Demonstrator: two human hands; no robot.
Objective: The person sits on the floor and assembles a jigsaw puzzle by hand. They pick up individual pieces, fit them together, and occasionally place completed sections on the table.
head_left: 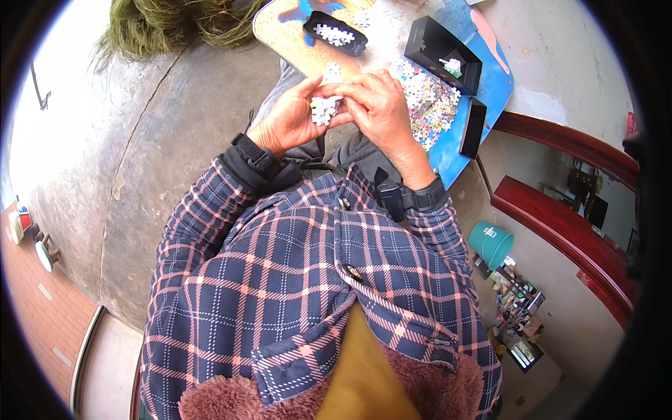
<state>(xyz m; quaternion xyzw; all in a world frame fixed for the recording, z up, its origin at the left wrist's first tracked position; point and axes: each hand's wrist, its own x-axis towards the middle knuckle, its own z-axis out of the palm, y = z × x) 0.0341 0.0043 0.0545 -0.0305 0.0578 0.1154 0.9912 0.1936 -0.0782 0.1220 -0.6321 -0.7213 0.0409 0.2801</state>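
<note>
My left hand point(288, 117) is turned palm up and cradles a small heap of white jigsaw puzzle pieces point(324, 110). Over its fingertips bends my right hand point(381, 105), thumb and fingers drawn together in a pinch; whatever is between them is hidden. Just past both hands, a few loose pieces point(332, 71) lie on the beach-patterned table point(280, 28). A black tray point(353, 49) with more pieces stands beyond them. To the right of my right hand spreads a large pile of mixed puzzle pieces point(430, 105).
An open black box point(427, 42) with a few pieces inside stands behind the pile. A dark, narrow box-like object point(473, 127) is at the table's right edge. Green stringy fibre point(175, 28) lies on the floor far left. A teal bucket point(491, 244) stands at the right.
</note>
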